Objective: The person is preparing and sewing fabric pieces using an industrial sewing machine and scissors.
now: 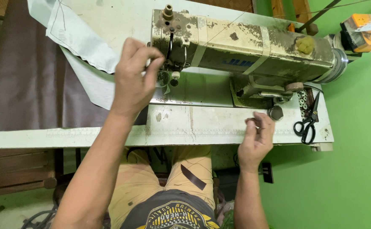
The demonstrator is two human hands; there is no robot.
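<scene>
A worn, cream-coloured industrial sewing machine with rust-brown stains (245,51) is seen standing on a pale, scuffed work table (194,125), viewed from above. The left hand (134,80) is raised to the needle end of the machine, its fingers (151,57) curled and pinched together close against the metal parts at the head; whether anything as thin as a thread is held between them cannot be told. Just beside this hand, a piece of light grey fabric (81,42) is spread over the left part of the table, and below it a dark brown sheet of material (29,80) is draped off the table's edge.

The right hand (257,138) is held at the front edge of the table, below the right part of the machine. Its fingers (257,123) are loosely curled around a small dark object, which is too small to be identified. A round metal knob (275,113) is seen just beside the fingertips. Black-handled scissors (307,123) are laid near the right end of the table, apart from the hand. A printed ruler scale (173,132) is marked along the table's front edge. Yellow trousers (164,178) are visible under the table, with a dark brown strip (193,177) lying on one thigh.
</scene>
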